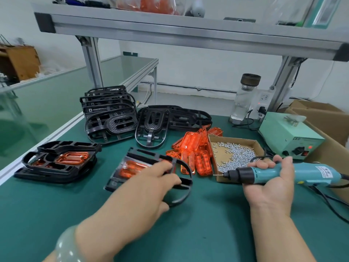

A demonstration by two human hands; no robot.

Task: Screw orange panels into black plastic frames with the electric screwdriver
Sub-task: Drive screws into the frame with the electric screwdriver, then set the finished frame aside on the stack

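Observation:
A black plastic frame (132,157) with an orange panel (130,168) set in it lies on the green mat in front of me. My left hand (149,184) grips this frame at its curved right end, fingers curled over the rim. My right hand (272,176) holds the teal electric screwdriver (283,172), whose bit points left over the near corner of the cardboard screw box (211,146). Loose orange panels (194,150) are heaped left of the box. A stack of frames with orange panels fitted (60,159) lies at the left.
Bare black frames (111,116) are piled at the back of the mat, more to their right (175,118). A mint power supply (289,138) and a glass bottle (245,97) stand back right. An open carton (328,148) sits at the right edge. Cables trail from the screwdriver.

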